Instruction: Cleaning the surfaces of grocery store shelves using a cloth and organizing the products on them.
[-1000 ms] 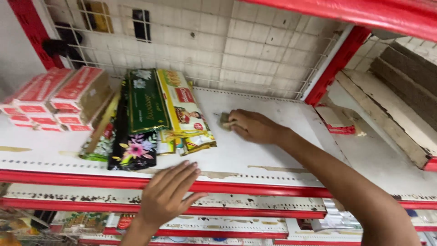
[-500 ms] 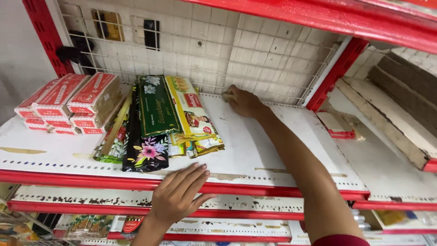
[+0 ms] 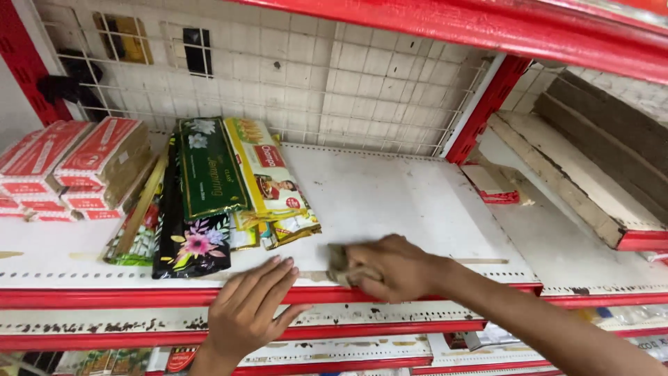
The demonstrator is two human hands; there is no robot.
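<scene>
Both hands are seen at the front edge of a white shelf [image 3: 390, 202] with a red lip. A small brownish cloth or pad [image 3: 339, 267] is gripped by the right hand [image 3: 393, 268], whose fingers are curled closed over it, and it is pressed flat against the shelf close to the front edge, just right of the left hand. The left hand [image 3: 250, 310] is laid open, fingers stretched and slightly spread, with the fingertips resting on the red lip and reaching onto the white sheet; nothing is held in it.

Further back and to the left, a fan of flat packets is laid on the shelf: a dark green packet [image 3: 209, 170], a yellow packet [image 3: 268, 177] beside it, and a black packet with a flower print [image 3: 191, 244] below them. Stacked red and white boxes [image 3: 76, 167] are found at the far left. A white wire grid [image 3: 334, 76] is set behind the shelf, against a tiled wall. On the neighbouring shelf to the right, a wooden board [image 3: 570, 174] is propped at a slant.
</scene>
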